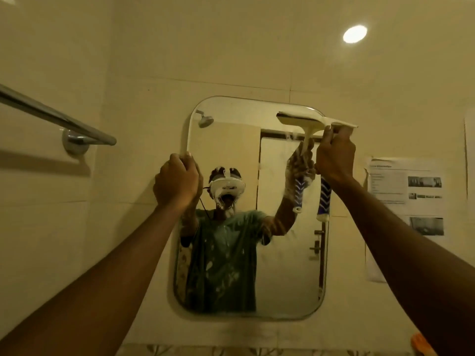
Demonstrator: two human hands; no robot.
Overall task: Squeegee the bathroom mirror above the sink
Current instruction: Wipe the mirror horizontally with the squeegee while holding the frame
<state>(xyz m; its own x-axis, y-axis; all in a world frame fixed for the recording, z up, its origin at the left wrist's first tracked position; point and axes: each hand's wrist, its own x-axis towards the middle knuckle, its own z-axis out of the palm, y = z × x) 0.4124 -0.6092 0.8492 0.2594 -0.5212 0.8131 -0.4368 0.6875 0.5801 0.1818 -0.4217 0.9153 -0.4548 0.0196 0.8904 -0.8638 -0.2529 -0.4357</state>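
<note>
The right hand is clenched around the squeegee, gripping its handle just below the head; the blue-and-white handle end sticks out beneath the fist. The blade lies level against the mirror at its top right corner, with one end jutting past the glass edge. The left hand grasps the mirror's left edge, fingers curled round it. White flecks spot the glass. A towel bar hangs on the left wall.
</note>
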